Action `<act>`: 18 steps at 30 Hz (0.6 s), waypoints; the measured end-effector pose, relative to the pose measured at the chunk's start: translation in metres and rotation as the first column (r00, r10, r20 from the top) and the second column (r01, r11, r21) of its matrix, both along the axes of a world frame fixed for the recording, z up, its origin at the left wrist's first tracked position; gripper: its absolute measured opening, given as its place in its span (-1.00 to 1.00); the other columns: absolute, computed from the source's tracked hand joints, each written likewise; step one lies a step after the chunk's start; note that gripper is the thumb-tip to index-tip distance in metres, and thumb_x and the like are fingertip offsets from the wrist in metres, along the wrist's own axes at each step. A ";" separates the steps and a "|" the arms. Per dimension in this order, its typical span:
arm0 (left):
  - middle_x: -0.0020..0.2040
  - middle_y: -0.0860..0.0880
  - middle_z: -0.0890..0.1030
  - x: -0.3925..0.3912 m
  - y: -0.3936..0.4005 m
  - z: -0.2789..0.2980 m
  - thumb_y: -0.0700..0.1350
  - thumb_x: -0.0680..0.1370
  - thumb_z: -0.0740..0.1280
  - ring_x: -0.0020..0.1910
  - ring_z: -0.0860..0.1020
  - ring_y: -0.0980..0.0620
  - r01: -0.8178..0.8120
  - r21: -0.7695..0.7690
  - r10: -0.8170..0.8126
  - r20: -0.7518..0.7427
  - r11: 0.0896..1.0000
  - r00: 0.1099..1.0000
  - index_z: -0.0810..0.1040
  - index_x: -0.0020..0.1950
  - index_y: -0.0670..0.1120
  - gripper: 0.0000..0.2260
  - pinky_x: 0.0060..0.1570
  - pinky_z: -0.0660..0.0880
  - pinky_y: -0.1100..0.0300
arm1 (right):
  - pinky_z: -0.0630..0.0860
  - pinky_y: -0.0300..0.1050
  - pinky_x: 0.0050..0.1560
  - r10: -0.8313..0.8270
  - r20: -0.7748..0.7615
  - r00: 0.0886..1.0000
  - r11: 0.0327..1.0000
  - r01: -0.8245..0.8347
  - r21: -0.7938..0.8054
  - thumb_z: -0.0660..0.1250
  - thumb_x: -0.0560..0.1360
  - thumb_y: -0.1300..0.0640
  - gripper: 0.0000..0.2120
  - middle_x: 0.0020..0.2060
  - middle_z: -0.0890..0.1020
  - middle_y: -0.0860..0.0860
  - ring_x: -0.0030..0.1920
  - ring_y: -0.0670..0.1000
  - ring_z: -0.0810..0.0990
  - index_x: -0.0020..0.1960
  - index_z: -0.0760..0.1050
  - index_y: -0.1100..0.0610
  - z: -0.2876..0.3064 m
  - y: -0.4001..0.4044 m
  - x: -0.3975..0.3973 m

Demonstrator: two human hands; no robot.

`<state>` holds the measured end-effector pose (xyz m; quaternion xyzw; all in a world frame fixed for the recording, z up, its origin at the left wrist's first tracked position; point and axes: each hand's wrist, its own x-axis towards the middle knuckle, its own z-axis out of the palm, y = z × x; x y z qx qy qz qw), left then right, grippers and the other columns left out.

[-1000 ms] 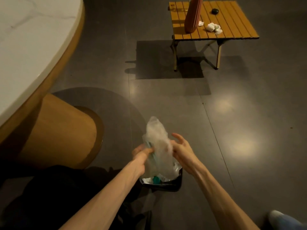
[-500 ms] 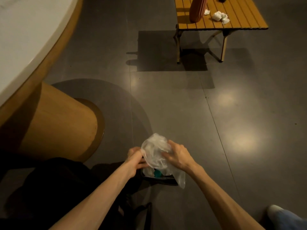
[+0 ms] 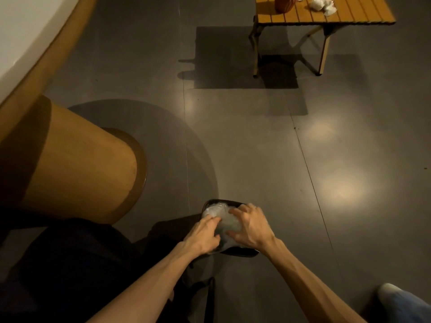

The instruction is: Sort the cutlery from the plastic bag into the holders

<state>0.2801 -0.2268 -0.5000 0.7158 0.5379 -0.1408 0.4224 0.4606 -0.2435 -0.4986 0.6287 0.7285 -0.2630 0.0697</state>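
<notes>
A crumpled clear plastic bag (image 3: 220,217) lies bunched inside a small black bin (image 3: 240,251) on the dark floor. My left hand (image 3: 203,236) presses on the bag's left side with bent fingers. My right hand (image 3: 251,226) is spread over its right side and pushes it down into the bin. No cutlery and no holders are in view. What else is inside the bin is hidden by the bag and my hands.
A round white-topped table (image 3: 28,50) on a thick wooden pedestal (image 3: 77,164) stands at the left. A low slatted wooden table (image 3: 326,15) with an orange ribbed vase (image 3: 285,3) and white crumpled tissues (image 3: 323,4) is at the back right. Dark clothing (image 3: 70,264) lies lower left.
The bag was held upright above the bin, then crumpled between both hands. Now both hands have gone down and press the bunched bag into the bin.
</notes>
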 end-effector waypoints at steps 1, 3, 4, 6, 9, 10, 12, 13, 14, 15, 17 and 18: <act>0.50 -0.12 0.35 0.001 0.001 -0.004 -0.10 0.60 0.29 0.45 0.39 -0.14 0.005 -0.017 -0.005 -0.021 1.000 1.000 0.26 0.59 -0.09 -0.45 0.44 0.35 0.05 | 0.44 0.06 0.01 -0.037 0.098 0.994 0.996 0.028 0.087 0.40 0.39 -0.11 -0.61 0.07 0.58 0.08 0.07 0.17 0.54 0.13 0.63 0.06 -0.001 -0.002 0.004; 0.50 -0.12 0.34 0.002 0.002 -0.009 -0.12 0.62 0.26 0.46 0.38 -0.14 0.002 -0.039 -0.003 -0.041 0.999 0.999 0.25 0.59 -0.11 -0.47 0.43 0.35 0.06 | 0.44 0.02 -0.18 -0.212 0.171 0.962 0.966 0.181 0.183 0.41 0.39 0.02 -0.77 -0.03 0.49 0.09 -0.08 0.15 0.50 0.00 0.60 0.10 0.002 -0.011 0.007; 0.49 -0.12 0.35 0.003 0.002 -0.010 -0.13 0.63 0.25 0.45 0.38 -0.14 -0.003 -0.043 0.001 -0.040 0.999 0.999 0.26 0.58 -0.11 -0.49 0.43 0.36 0.06 | 0.48 0.02 -0.21 -0.254 0.142 0.957 0.960 0.232 0.154 0.39 0.46 0.05 -0.76 0.01 0.46 0.10 -0.08 0.15 0.52 0.08 0.55 0.10 0.001 -0.015 0.005; 0.48 -0.11 0.35 0.005 0.001 -0.012 -0.12 0.64 0.26 0.45 0.39 -0.12 -0.005 -0.047 0.003 -0.045 0.999 0.999 0.28 0.57 -0.10 -0.51 0.42 0.37 0.05 | 0.56 0.03 -0.12 -0.283 0.048 0.958 0.959 0.283 0.009 0.26 0.60 0.05 -0.66 0.20 0.43 0.12 0.04 0.17 0.59 0.34 0.39 0.12 -0.007 -0.018 -0.004; 0.50 -0.11 0.35 0.005 0.003 -0.014 -0.12 0.64 0.27 0.46 0.37 -0.12 0.028 -0.074 -0.032 -0.054 0.997 0.998 0.29 0.57 -0.08 -0.52 0.43 0.35 0.04 | 0.55 0.03 0.09 -0.265 0.029 0.964 0.954 0.266 -0.138 0.13 0.63 0.16 -0.51 0.42 0.35 0.20 0.26 0.23 0.54 0.53 0.19 0.21 -0.024 -0.020 -0.016; 0.50 -0.11 0.36 0.003 0.004 -0.016 -0.12 0.64 0.27 0.46 0.37 -0.13 0.045 -0.085 -0.050 -0.057 0.995 0.997 0.30 0.57 -0.06 -0.52 0.42 0.35 0.05 | 0.54 0.04 0.13 -0.261 0.036 0.965 0.951 0.264 -0.159 0.12 0.62 0.19 -0.50 0.45 0.33 0.23 0.28 0.25 0.52 0.55 0.16 0.23 -0.030 -0.022 -0.018; 0.52 -0.12 0.36 -0.002 0.007 -0.014 -0.13 0.64 0.28 0.48 0.37 -0.12 0.053 -0.115 -0.060 -0.056 0.992 0.997 0.29 0.58 -0.03 -0.50 0.41 0.35 0.08 | 0.52 0.06 0.16 -0.243 0.057 0.968 0.947 0.249 -0.202 0.10 0.62 0.21 -0.49 0.47 0.31 0.25 0.29 0.27 0.52 0.55 0.15 0.25 -0.035 -0.024 -0.022; 0.53 -0.13 0.35 -0.003 0.008 -0.011 -0.13 0.64 0.28 0.48 0.36 -0.12 0.048 -0.135 -0.056 -0.055 0.990 0.997 0.28 0.59 -0.02 -0.49 0.41 0.35 0.08 | 0.52 0.08 0.16 -0.242 0.060 0.968 0.944 0.250 -0.215 0.11 0.62 0.20 -0.49 0.47 0.32 0.25 0.28 0.28 0.53 0.55 0.15 0.24 -0.036 -0.025 -0.022; 0.53 -0.14 0.35 -0.004 0.010 -0.011 -0.14 0.64 0.28 0.48 0.37 -0.13 0.036 -0.158 -0.044 -0.049 0.987 0.998 0.27 0.60 -0.01 -0.48 0.41 0.36 0.07 | 0.53 0.09 0.15 -0.241 0.073 0.968 0.943 0.251 -0.220 0.12 0.62 0.18 -0.49 0.46 0.33 0.24 0.27 0.28 0.54 0.55 0.16 0.23 -0.035 -0.024 -0.023; 0.53 -0.15 0.37 -0.006 0.011 -0.007 -0.14 0.64 0.28 0.46 0.40 -0.14 0.011 -0.172 -0.019 -0.043 0.985 0.999 0.27 0.60 0.01 -0.47 0.40 0.39 0.06 | 0.53 0.10 0.13 -0.239 0.092 0.967 0.939 0.254 -0.233 0.13 0.62 0.15 -0.50 0.46 0.34 0.22 0.25 0.28 0.55 0.54 0.18 0.21 -0.029 -0.022 -0.022; 0.46 -0.15 0.46 -0.007 0.014 -0.002 -0.14 0.63 0.27 0.39 0.48 -0.13 -0.039 -0.179 0.037 -0.019 0.983 0.999 0.31 0.57 0.06 -0.50 0.35 0.47 0.02 | 0.54 0.08 0.07 -0.221 0.138 0.966 0.952 0.244 -0.184 0.13 0.61 0.11 -0.53 0.44 0.38 0.17 0.22 0.27 0.57 0.50 0.26 0.15 -0.020 -0.015 -0.023; 0.41 -0.14 0.52 -0.006 0.014 0.001 -0.14 0.63 0.25 0.33 0.53 -0.12 -0.053 -0.166 0.054 0.004 0.985 0.999 0.35 0.54 0.07 -0.53 0.31 0.50 0.01 | 0.54 0.06 0.05 -0.207 0.177 0.962 0.961 0.234 -0.147 0.13 0.60 0.11 -0.55 0.42 0.41 0.15 0.20 0.26 0.59 0.48 0.30 0.13 -0.015 -0.014 -0.021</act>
